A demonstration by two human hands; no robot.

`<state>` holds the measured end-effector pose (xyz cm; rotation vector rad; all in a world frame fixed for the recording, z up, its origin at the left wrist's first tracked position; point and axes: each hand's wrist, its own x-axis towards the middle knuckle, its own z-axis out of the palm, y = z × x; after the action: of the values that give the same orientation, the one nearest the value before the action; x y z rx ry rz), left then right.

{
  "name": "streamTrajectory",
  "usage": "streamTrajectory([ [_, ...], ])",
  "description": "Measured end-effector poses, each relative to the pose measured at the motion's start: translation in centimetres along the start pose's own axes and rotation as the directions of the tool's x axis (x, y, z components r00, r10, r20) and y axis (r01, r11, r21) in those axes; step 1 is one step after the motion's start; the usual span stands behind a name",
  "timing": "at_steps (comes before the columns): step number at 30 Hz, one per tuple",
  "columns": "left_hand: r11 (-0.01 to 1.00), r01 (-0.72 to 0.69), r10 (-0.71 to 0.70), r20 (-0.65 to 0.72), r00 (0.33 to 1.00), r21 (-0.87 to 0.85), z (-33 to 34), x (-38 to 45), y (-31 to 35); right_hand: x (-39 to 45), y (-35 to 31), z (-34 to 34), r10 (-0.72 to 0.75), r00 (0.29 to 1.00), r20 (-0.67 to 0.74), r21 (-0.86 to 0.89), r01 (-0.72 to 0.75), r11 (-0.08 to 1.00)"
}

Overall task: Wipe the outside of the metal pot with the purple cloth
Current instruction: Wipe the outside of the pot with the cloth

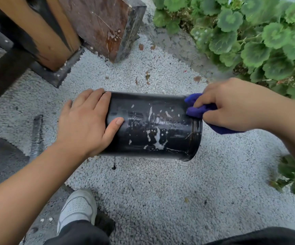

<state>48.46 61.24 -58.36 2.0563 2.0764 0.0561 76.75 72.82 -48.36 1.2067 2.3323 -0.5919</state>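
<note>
The dark cylindrical metal pot (152, 124) is held on its side above the pale gravel ground (143, 191), between the two hands. The left hand (88, 121) forms the steadying grip: its fingers wrap over one end and the thumb presses the side wall. The right hand (231, 105) forms the working grip, with fingers curled round the bunched purple cloth (196, 110), which touches the wall just inside the ridged rim at the opposite end.

Recommended procedure: draw the cloth from the working grip toward the steadying grip in overlapping strokes across the white splashes (158, 137). Rotate the pot between passes. Shift the steadying grip to expose the wall beneath it. Dried splashes probably need firmer pressure.
</note>
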Motion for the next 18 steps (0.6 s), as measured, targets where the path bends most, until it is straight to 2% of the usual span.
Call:
streamTrajectory([
  [1, 1.0, -0.007, 0.007, -0.018, 1.0, -0.003, 0.0, 0.3, -0.1, -0.3, -0.2, -0.1, 0.001, 1.0, -0.027, 0.014, -0.001, 1.0],
  [3, 0.999, -0.031, 0.032, -0.067, 0.997, 0.007, 0.0, 1.0, -0.4, 0.2, -0.5, 0.3, 0.01, 0.982, -0.187, 0.074, 0.005, 0.997],
  [6, 0.998, -0.066, 0.066, -0.184, 0.981, 0.006, -0.3, 1.8, -0.6, 2.2, -1.1, 2.9, 0.071, 0.907, -0.416, 0.117, -0.024, 0.993],
  [9, 0.996, -0.086, 0.092, -0.214, 0.973, 0.035, 0.2, 2.0, -1.1, 4.0, -1.6, 5.4, 0.1, 0.838, -0.536, 0.087, -0.063, 0.994],
  [13, 0.99, -0.14, 0.139, -0.225, 0.964, 0.009, 1.6, 1.5, -1.2, 5.1, -1.6, 5.1, 0.158, 0.789, -0.594, 0.158, -0.078, 0.984],
  [18, 0.984, -0.176, 0.175, -0.255, 0.951, 0.021, 2.1, 1.8, -1.6, 7.3, -3.9, 4.6, 0.062, 0.808, -0.586, 0.048, -0.041, 0.998],
])
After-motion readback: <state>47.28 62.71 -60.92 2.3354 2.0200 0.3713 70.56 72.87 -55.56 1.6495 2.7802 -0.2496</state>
